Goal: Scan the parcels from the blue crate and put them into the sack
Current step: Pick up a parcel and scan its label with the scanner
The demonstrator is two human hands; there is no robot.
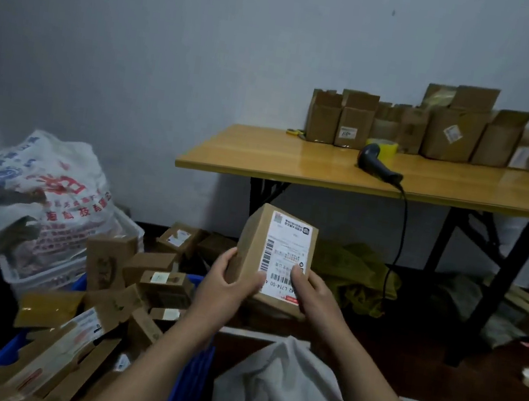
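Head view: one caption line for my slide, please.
A parcel held by left hand and right hand; scanner lies on table.

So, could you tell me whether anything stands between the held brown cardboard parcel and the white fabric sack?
Nothing visible does. The brown cardboard parcel, gripped by the left hand and right hand, hangs in open air above the white fabric sack; whether the sack's crumpled mouth is open cannot be told.

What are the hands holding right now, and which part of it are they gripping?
A labelled cardboard parcel, held by its lower end: the left hand grips the lower left edge, the right hand pinches the lower right, thumb on the label.
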